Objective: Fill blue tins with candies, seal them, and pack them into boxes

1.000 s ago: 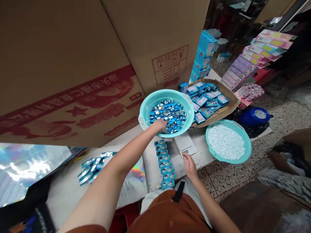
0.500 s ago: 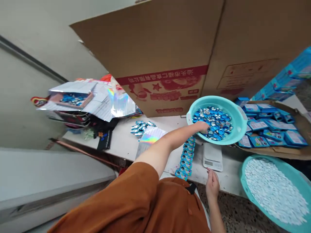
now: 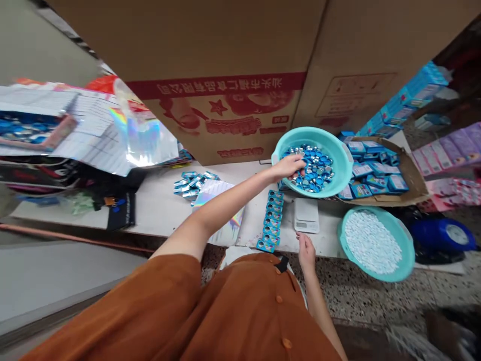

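My left hand (image 3: 290, 166) is over the near left side of a turquoise basin (image 3: 341, 173), its fingers curled down among small round blue-and-silver tins (image 3: 317, 168). What is inside those fingers is hidden. My right hand (image 3: 306, 249) is closed at the near edge of the table, just below a small white scale (image 3: 306, 215). Its curled fingers hide anything they hold. To the left of the scale, a column of blue cards with round holes (image 3: 271, 220) lies on the white table (image 3: 158, 208).
A large cardboard box (image 3: 225, 45) stands behind the basin. At right are a carton tray (image 3: 413, 185) of blue boxes and a turquoise basin (image 3: 408, 240) of white pieces. Shiny sheets (image 3: 212, 195) and a pile of small blue packs (image 3: 193, 184) lie left.
My left hand has come up a little among the tins, and more of it shows. The view has shifted, bringing pink and purple boxes in at right. My right hand stays beside the scale.
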Available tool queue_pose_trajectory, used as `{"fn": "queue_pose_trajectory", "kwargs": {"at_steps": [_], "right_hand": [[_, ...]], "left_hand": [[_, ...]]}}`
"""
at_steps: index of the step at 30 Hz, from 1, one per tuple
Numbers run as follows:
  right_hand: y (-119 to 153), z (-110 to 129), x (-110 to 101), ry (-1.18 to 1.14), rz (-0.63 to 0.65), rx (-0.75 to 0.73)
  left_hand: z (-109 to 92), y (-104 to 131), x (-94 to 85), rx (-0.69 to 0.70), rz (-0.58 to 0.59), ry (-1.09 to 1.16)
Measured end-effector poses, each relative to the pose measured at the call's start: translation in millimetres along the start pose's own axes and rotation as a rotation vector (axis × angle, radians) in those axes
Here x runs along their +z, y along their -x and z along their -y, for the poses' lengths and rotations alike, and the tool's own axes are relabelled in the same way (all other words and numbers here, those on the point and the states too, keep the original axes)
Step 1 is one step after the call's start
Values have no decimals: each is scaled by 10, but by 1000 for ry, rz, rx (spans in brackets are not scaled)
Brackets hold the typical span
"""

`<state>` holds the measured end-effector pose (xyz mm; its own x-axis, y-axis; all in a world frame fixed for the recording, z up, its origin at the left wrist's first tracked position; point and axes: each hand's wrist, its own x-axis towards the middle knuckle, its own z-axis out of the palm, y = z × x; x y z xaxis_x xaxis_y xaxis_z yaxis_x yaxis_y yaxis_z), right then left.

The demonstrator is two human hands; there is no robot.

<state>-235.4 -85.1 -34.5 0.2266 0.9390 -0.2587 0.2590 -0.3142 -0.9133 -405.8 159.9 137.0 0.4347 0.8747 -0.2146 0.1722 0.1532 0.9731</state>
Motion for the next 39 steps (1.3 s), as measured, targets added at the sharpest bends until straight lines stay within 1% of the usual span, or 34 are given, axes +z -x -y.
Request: {"fn": "queue_pose_trajectory", "kwargs": {"at_steps": [1, 3, 5, 6, 7, 9, 11, 14, 17, 19, 22, 26, 29, 30, 32, 34, 36, 38, 39], "right_hand": [[2, 51, 8, -39, 8, 20], [-3, 170, 39, -129, 20, 64], [-19, 295, 99, -215, 45, 102], [-32, 351, 140, -244, 68, 115], [-48, 397, 190, -260, 101, 120], [-86, 454, 303, -253, 187, 105], [-125, 462, 417, -223, 272, 77], [-173, 422, 539, -196, 337, 49], [-198, 389, 603, -160, 365, 18], [-201, 390, 650, -114, 358, -6], [-203, 419, 757, -51, 307, -15], [-270, 469, 917, -47, 295, 25], [-384, 489, 1001, -109, 287, 100], [-431, 491, 1024, -134, 281, 127], [-535, 485, 1066, -176, 266, 163], [-658, 467, 1110, -197, 223, 171], [-806, 440, 1152, -167, 149, 161], [-971, 413, 1190, -68, 65, 141], [-1056, 402, 1207, 2, 30, 126]], "left_hand": [[77, 229, 43, -12, 26, 87], [344, 708, 185, -77, 30, 166], [715, 1131, 372, -199, 23, 199], [911, 1299, 465, -259, 5, 183], [1095, 1432, 549, -293, -22, 150], [1397, 1599, 669, -298, -102, 54], [1585, 1662, 710, -263, -171, -33], [1707, 1666, 654, -202, -215, -90], [1765, 1654, 554, -175, -195, -69], [1803, 1652, 492, -218, -156, -6], [1859, 1653, 391, -291, -97, 142], [1915, 1647, 214, -299, -60, 290], [1965, 1602, 111, -318, -47, 352], [1987, 1569, 92, -327, -56, 363], [2038, 1466, 71, -343, -114, 365], [2094, 1310, 40, -357, -209, 317], [2147, 1116, -33, -343, -311, 174], [2189, 910, -153, -239, -365, -83], [2205, 811, -223, -161, -355, -232]]}}
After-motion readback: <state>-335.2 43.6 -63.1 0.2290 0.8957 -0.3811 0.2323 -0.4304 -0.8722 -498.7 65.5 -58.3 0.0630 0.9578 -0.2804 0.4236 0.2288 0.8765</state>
